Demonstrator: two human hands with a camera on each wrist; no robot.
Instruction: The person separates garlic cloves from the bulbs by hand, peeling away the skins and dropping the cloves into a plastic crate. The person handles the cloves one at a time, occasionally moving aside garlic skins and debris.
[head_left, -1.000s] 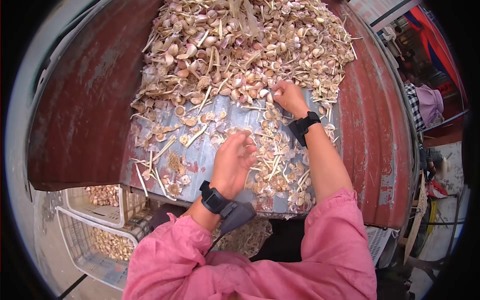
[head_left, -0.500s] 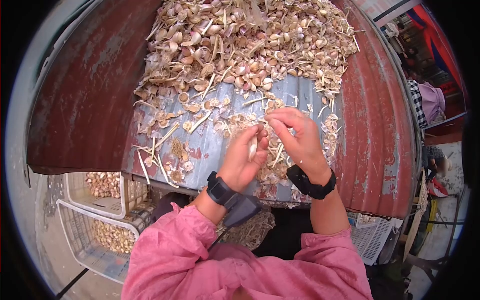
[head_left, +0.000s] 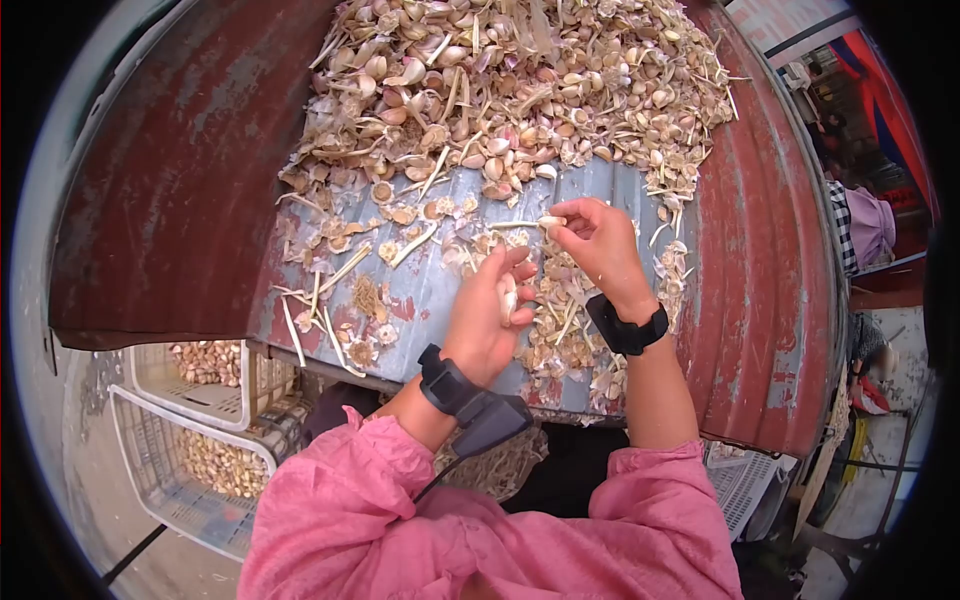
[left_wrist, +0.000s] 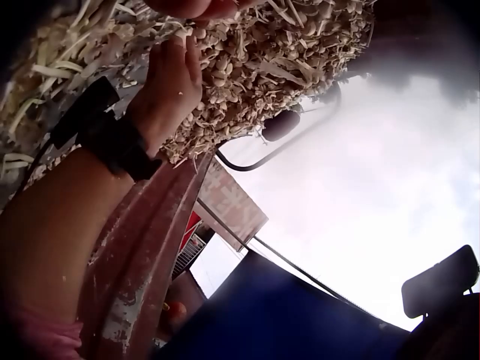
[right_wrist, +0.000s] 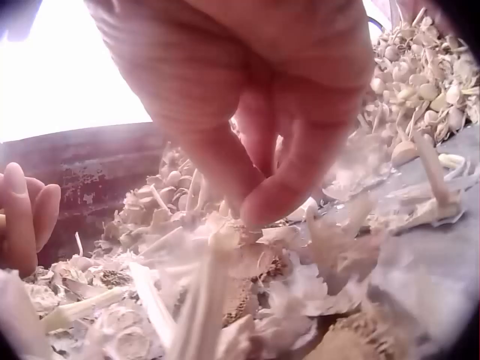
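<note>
A pale garlic clove (head_left: pixel 508 295) lies in my left hand (head_left: pixel 485 312), with the fingers curled round it. To its right, my right hand (head_left: pixel 605 250) pinches another whitish garlic clove (head_left: pixel 550 221) between thumb and fingertips, low over the scraps. A dry garlic stalk (head_left: pixel 513 225) lies beside those fingertips. In the right wrist view, the thumb and index finger (right_wrist: pixel 281 199) meet just above papery husks (right_wrist: pixel 292 315). Beyond both hands rises a large heap of loose cloves (head_left: pixel 540 95) mixed with skins and stalks.
The worktop is corrugated metal (head_left: pixel 420 290), with red-painted side panels (head_left: pixel 170 220). Husks and stalks (head_left: pixel 335 300) are strewn across it. Below left stand plastic crates (head_left: pixel 145 480) holding cloves; another crate (head_left: pixel 735 490) is at lower right.
My right hand has come back from the edge of the heap to near my left hand, then moved slightly up and away. The left fingers have curled round a clove.
</note>
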